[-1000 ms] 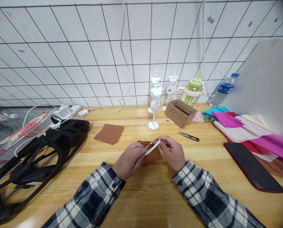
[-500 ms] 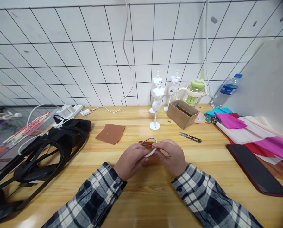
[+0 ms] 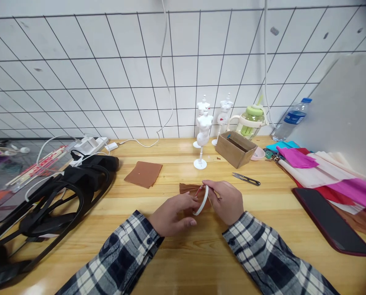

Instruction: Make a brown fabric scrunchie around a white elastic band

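I see a thin white ring (image 3: pixel 202 200) with red-striped trim held upright above brown paper (image 3: pixel 189 189) on the wooden table (image 3: pixel 177 254) before a white tiled wall (image 3: pixel 109 73). My right hand (image 3: pixel 227 201) pinches its top; my left hand (image 3: pixel 172 214) touches its lower edge, fingers loosely curled.

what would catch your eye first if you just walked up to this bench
The two hands, left hand and right hand, meet at centre front around a small white ring over brown paper. Behind stand white mini mannequins; bright crepe paper piles up right.
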`<state>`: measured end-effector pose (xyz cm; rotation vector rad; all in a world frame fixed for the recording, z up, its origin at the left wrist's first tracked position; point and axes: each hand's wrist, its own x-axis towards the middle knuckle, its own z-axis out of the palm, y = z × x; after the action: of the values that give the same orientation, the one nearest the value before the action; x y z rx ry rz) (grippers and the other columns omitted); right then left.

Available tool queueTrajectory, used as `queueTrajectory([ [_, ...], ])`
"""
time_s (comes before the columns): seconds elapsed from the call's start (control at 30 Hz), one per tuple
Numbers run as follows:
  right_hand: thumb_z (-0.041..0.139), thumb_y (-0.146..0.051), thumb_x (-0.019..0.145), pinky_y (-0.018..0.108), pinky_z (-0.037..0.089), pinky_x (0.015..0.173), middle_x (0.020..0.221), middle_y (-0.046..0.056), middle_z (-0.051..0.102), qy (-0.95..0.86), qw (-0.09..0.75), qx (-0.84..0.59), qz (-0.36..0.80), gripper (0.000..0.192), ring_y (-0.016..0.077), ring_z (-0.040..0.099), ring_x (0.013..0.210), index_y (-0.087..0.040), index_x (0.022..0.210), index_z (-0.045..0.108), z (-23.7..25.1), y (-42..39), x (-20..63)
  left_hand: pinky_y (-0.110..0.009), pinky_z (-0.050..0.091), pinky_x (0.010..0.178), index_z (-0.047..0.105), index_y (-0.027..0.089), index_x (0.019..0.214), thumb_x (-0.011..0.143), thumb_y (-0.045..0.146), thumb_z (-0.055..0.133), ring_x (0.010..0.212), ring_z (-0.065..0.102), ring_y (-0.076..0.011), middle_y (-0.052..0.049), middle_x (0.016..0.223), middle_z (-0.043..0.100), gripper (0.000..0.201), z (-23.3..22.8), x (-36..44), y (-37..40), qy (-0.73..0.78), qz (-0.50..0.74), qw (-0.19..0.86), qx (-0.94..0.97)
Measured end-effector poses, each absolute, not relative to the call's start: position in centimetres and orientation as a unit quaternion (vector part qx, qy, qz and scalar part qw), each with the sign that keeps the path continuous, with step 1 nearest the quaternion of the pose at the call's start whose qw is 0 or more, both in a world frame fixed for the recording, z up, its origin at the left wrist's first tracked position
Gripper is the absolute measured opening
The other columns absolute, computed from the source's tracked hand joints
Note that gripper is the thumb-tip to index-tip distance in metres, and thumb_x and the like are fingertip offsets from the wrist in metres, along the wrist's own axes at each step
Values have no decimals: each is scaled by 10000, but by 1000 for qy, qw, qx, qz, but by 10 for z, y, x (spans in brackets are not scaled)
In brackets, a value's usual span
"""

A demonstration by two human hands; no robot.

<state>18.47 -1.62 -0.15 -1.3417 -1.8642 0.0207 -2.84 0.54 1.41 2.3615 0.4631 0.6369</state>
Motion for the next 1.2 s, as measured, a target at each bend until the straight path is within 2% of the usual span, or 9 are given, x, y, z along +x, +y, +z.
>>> queueTrajectory([
  [0.1,487,-265,928,332,479,759,949,38,733,-743,409,-530,16,223,190,647,828,-231,1041,675,-1,-17,183,-331,465,866,594,182,1126,969,399,356,939,593,-205,-106,983,647,358,13,-28,5,183,229,291,911],
  [0.3,422,-246,944,329,508,825,1084,41,691,-724,470,-477,162,281,177,631,969,-235,1193,552,1,-18,180,-315,410,735,607,213,1124,948,285,433,777,578,-181,-48,783,635,258,7,-33,8,242,253,104,931],
  [0.4,516,-306,908,325,511,796,1069,49,682,-732,473,-445,205,279,178,624,914,-231,1176,534,1,-20,177,-310,395,698,617,206,1089,951,270,423,742,574,-173,-39,750,625,247,7,-33,8,258,236,57,935],
  [0.5,617,-361,847,332,505,783,1038,61,671,-745,456,-440,207,347,188,608,881,-222,1156,541,1,-20,174,-312,407,725,609,205,1112,946,272,444,780,583,-180,-38,746,629,244,9,-32,8,237,228,51,943],
  [0.6,621,-358,841,330,500,753,1012,63,661,-748,436,-451,216,272,188,600,860,-218,1069,572,1,-19,173,-323,409,778,600,212,1139,935,229,459,821,585,-183,-39,777,645,249,11,-31,9,223,225,51,947],
  [0.8,623,-244,805,311,499,731,1064,53,657,-730,417,-453,296,186,185,607,918,-223,946,503,-2,-17,174,-339,403,791,602,226,1134,922,197,466,823,583,-183,-47,879,673,254,10,-30,11,221,197,47,954],
  [1.0,607,-269,829,332,497,758,1131,82,649,-693,471,-462,291,184,208,609,986,-225,768,439,-5,-13,175,-334,393,698,586,218,1146,939,261,422,759,558,-190,-43,814,644,268,8,-33,10,289,187,52,937],
  [1.1,611,-294,843,342,487,776,1087,84,657,-696,489,-452,270,190,218,609,994,-216,713,495,-4,-13,178,-361,393,727,587,196,1125,912,317,424,757,529,-206,-55,791,619,294,12,-37,10,275,196,75,938],
  [1.2,656,-310,816,332,483,763,1042,74,665,-654,528,-461,285,188,214,613,975,-216,710,533,-4,-12,181,-398,389,807,586,173,1086,885,272,393,774,508,-213,-65,797,607,296,18,-44,13,277,216,69,934],
])
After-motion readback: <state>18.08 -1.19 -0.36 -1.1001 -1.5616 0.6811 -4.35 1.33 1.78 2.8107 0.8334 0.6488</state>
